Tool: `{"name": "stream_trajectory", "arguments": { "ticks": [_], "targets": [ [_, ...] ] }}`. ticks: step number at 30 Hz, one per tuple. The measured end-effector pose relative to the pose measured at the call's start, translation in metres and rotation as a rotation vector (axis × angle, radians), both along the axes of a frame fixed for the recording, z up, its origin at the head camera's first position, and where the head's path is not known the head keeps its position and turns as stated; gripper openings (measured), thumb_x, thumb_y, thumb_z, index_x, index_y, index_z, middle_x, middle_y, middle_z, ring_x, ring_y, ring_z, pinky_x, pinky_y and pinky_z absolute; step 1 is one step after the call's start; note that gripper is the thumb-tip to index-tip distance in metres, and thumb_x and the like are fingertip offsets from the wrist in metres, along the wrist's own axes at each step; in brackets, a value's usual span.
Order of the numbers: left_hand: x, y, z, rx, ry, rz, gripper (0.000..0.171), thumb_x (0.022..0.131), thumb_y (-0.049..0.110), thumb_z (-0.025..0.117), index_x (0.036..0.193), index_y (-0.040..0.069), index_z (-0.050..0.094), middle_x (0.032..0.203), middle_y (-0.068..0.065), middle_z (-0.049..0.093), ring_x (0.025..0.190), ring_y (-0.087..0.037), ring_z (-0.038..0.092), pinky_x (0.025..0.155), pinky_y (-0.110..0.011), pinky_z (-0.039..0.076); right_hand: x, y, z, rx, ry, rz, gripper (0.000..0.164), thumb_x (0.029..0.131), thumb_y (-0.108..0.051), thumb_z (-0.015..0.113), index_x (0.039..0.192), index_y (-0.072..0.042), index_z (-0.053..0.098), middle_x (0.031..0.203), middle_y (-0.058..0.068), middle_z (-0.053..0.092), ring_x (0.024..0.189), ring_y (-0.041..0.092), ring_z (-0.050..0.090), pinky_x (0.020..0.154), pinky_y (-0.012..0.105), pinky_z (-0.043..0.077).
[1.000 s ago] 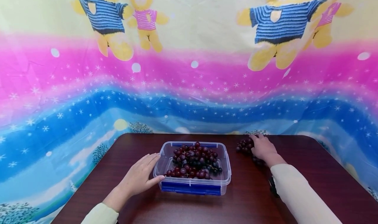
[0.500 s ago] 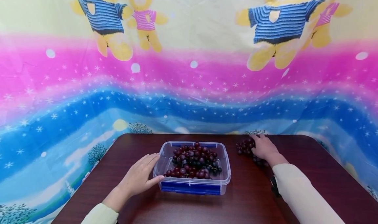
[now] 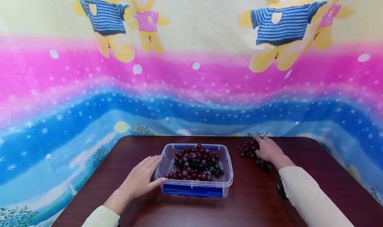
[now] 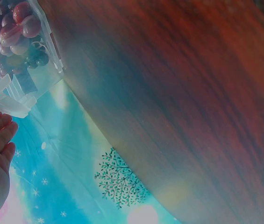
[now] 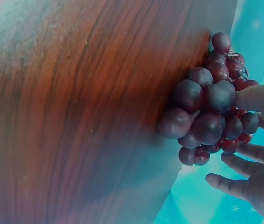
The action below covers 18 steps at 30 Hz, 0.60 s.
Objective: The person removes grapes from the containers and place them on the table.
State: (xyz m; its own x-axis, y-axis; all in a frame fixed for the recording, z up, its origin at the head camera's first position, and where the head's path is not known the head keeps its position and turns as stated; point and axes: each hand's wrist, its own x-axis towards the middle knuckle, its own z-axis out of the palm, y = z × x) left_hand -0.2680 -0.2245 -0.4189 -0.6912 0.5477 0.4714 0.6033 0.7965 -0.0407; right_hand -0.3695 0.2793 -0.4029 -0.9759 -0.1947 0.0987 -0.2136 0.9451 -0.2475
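Nearest, two pale sleeves come in from the bottom: the left sleeve (image 3: 102,217) at the lower left, the right sleeve (image 3: 311,195) slanting forward and inward from the lower right, with a dark band (image 3: 282,188) at its wrist end. The left forearm angles up toward the middle, and the left hand (image 3: 140,177) lies beside a clear plastic box (image 3: 226,183), back of the hand upward, its fingers straight and close together against the box's left side, the thumb stretched apart to the front left corner. The box sits on the brown table (image 3: 251,200) with a blue clip (image 3: 192,190) along its front, and dark red grapes (image 3: 195,162) are heaped inside it. Farther off, the right arm reaches toward the back of the table, where the right hand (image 3: 269,150) pinches a bunch of grapes (image 3: 247,149) to the right of the box and apart from it. In the right wrist view its thumb presses on one side of the bunch, a finger shows behind, and the other fingers are spread; whether the bunch touches the table, I cannot tell. Beyond the table's far edge hangs a colourful cloth (image 3: 191,114), blue, pink and cream, printed with snowflakes and bears (image 3: 278,27) in striped shirts.
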Motion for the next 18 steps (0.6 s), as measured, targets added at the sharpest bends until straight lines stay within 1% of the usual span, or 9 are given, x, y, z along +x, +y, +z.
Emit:
{"name": "stream_trajectory", "arguments": {
  "ticks": [3,8,14,17,18],
  "targets": [
    [0.001,0.0,0.001,-0.002,-0.001,0.0,0.073,0.088,0.053,0.063,0.135,-0.002,0.055,0.136,-0.016,0.054,0.129,-0.029,0.048,0.109,-0.045,0.035,0.002,0.001,0.003,0.006,0.0,0.003,0.064,0.09,-0.011,0.062,0.147,0.004,0.035,0.139,0.043,0.03,0.117,0.059,0.04,0.068,0.051,0.047],
    [0.0,-0.001,0.0,-0.008,0.005,-0.006,0.074,0.089,0.055,0.061,0.134,-0.003,0.055,0.136,-0.017,0.055,0.128,-0.03,0.049,0.108,-0.046,0.035,0.004,0.002,0.006,0.017,0.014,0.019,0.064,0.09,-0.012,0.063,0.146,0.003,0.036,0.137,0.042,0.032,0.115,0.058,0.044,0.069,0.052,0.048],
    [0.001,0.0,0.0,-0.016,-0.005,0.004,0.074,0.089,0.055,0.061,0.135,-0.003,0.054,0.137,-0.017,0.054,0.129,-0.029,0.048,0.11,-0.044,0.034,0.008,0.002,0.01,0.033,0.038,0.034,0.063,0.09,-0.014,0.064,0.145,0.004,0.038,0.137,0.042,0.035,0.114,0.057,0.046,0.078,0.06,0.048],
    [0.001,0.0,0.001,-0.011,-0.013,0.008,0.074,0.089,0.055,0.062,0.136,-0.002,0.054,0.137,-0.016,0.054,0.13,-0.029,0.047,0.11,-0.044,0.034,0.011,0.001,0.013,0.03,0.05,0.034,0.063,0.09,-0.015,0.065,0.145,0.004,0.039,0.138,0.042,0.034,0.116,0.058,0.044,0.08,0.061,0.047],
    [0.001,0.0,0.001,-0.01,-0.015,0.008,0.074,0.089,0.055,0.062,0.136,-0.002,0.054,0.137,-0.016,0.054,0.13,-0.029,0.047,0.11,-0.044,0.034,0.011,0.001,0.014,0.029,0.054,0.032,0.063,0.09,-0.015,0.065,0.145,0.003,0.039,0.139,0.042,0.033,0.117,0.058,0.043,0.083,0.063,0.046]
  ]
}}
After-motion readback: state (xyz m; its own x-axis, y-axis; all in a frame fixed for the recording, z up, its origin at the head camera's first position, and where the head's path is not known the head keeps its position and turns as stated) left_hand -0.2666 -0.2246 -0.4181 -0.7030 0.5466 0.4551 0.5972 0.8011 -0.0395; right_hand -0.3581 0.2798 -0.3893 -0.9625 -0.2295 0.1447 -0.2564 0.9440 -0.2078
